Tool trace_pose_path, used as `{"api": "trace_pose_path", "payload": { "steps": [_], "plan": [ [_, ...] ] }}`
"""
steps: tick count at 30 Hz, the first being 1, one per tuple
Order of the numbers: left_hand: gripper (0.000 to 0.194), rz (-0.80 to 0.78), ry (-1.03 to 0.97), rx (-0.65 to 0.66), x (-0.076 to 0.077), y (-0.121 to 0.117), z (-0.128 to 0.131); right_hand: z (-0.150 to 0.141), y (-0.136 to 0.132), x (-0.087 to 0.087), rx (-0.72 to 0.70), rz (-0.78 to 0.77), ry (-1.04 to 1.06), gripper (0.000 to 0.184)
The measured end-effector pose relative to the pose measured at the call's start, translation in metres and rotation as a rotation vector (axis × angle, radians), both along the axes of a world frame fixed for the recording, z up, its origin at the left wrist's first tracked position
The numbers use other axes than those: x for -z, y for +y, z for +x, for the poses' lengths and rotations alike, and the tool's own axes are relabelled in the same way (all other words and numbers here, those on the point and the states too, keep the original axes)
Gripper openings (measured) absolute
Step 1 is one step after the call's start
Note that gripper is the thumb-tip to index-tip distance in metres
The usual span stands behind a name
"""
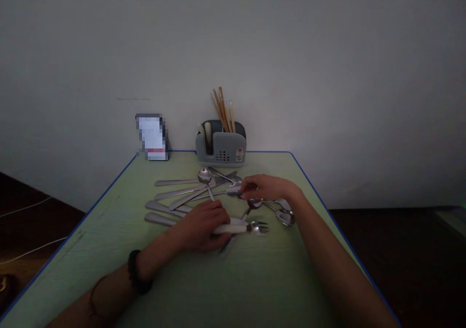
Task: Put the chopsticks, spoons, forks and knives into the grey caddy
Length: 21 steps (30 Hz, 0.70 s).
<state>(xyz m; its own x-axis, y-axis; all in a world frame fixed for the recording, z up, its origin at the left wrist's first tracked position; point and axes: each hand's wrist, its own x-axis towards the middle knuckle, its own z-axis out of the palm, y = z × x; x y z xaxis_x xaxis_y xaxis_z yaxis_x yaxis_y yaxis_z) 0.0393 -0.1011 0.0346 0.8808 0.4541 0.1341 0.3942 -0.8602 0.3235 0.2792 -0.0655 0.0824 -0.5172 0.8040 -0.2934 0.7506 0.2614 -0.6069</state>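
Head view: left hand point(206, 225) wraps fingers round white-handled fork point(240, 228), between the bench's point(269, 284) side edges. Right hand point(267, 186) beside spoons point(284, 217), nearer right edge; can't tell if fingers pinch.

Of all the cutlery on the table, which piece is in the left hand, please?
The fork with the thick white handle, its tines pointing right. The left hand grips it, whereas the metal handles farther left lie loose.
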Motion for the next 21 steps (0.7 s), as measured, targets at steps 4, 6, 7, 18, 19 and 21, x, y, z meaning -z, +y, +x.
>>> {"api": "trace_pose_path", "payload": {
  "steps": [4, 6, 7, 18, 19, 21],
  "plan": [
    [0.024, -0.160, -0.219, -0.178, -0.015, 0.024, -0.012, -0.006, -0.008, -0.024, -0.091, 0.043, 0.099, 0.035],
    [0.025, -0.218, -0.335, -0.256, -0.032, 0.036, -0.012, -0.016, -0.016, -0.037, -0.109, 0.074, 0.159, 0.036],
    [0.026, -0.237, -0.379, -0.272, -0.042, 0.042, -0.011, -0.021, -0.020, -0.043, -0.089, 0.098, 0.181, 0.035],
    [0.032, -0.392, -0.318, -0.198, -0.085, 0.059, -0.012, -0.053, -0.020, -0.043, 0.298, 0.470, 0.577, 0.014],
    [0.033, -0.409, -0.287, -0.158, -0.083, 0.059, -0.015, -0.056, -0.017, -0.042, 0.341, 0.430, 0.644, 0.015],
    [0.032, -0.425, -0.251, -0.121, -0.080, 0.061, -0.020, -0.062, -0.011, -0.042, 0.392, 0.316, 0.790, 0.019]
  ]
}}
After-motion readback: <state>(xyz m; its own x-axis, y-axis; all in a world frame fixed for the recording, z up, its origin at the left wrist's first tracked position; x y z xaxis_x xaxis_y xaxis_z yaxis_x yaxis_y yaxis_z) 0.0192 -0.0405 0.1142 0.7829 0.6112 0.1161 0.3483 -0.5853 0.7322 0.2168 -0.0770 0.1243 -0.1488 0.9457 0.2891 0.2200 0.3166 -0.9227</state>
